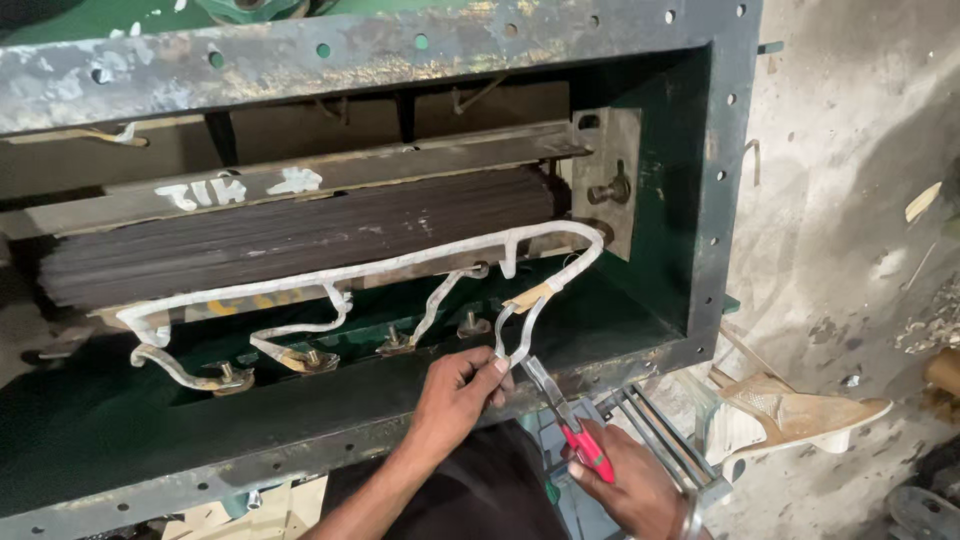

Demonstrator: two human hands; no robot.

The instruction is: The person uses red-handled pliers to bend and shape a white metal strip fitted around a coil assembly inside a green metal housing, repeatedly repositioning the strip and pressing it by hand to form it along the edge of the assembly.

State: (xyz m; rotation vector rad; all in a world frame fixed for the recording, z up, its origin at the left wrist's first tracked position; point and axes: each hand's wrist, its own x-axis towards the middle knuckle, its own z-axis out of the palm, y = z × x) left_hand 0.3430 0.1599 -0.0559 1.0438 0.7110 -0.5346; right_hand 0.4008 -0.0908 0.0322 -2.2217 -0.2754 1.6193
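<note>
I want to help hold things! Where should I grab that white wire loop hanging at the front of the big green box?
Pinch the white wire loop on its two straight strands below the taped bend, coming from the open front, where the left hand already holds it. Keep clear of the pliers tip at the bottom.

Markings on the metal core

White chalk-like handwritten marks (235,188) sit on the grey steel bar, up and left of the left hand (455,390); faint yellow painted marks (255,302) lie lower, nearer it.
</note>
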